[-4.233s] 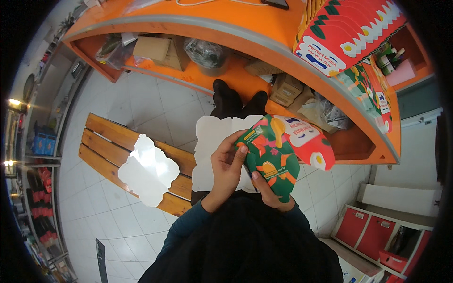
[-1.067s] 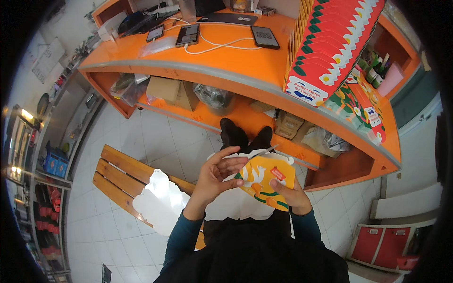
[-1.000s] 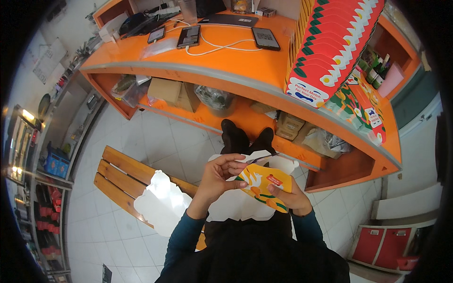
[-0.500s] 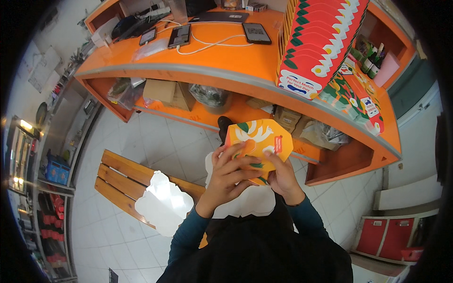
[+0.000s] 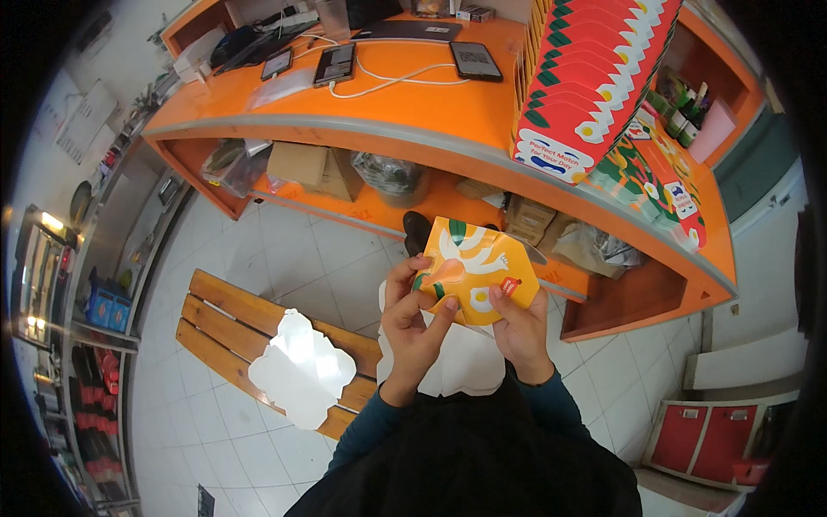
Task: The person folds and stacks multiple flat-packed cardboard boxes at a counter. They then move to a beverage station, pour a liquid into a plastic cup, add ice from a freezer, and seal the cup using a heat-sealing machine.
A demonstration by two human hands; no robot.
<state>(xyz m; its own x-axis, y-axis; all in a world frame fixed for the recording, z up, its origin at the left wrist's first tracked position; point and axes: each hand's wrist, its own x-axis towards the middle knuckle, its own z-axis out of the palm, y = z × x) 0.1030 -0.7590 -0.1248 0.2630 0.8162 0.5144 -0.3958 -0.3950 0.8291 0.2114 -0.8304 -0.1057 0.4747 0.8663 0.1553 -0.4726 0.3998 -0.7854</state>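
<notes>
A small folded cardboard box (image 5: 474, 269), orange with white, green and red print, sits between both my hands in front of my chest. My left hand (image 5: 412, 323) grips its left side, thumb pressed on the front panel. My right hand (image 5: 522, 326) holds its lower right corner. Under my hands a stack of flat white die-cut carton blanks (image 5: 461, 366) lies on my lap. A second white stack of blanks (image 5: 300, 369) rests on the wooden bench (image 5: 226, 323) to my left.
A curved orange counter (image 5: 413, 95) stands ahead with phones, cables and a tall stack of folded red and green boxes (image 5: 594, 77). Shelves under it hold cardboard boxes and bags. My dark shoes show on the white tiled floor. Red drawers (image 5: 715, 435) stand at lower right.
The flat printed blank seen earlier has been folded into a closed orange box. My hands have lifted it up and forward, and it now faces me with its orange side.
</notes>
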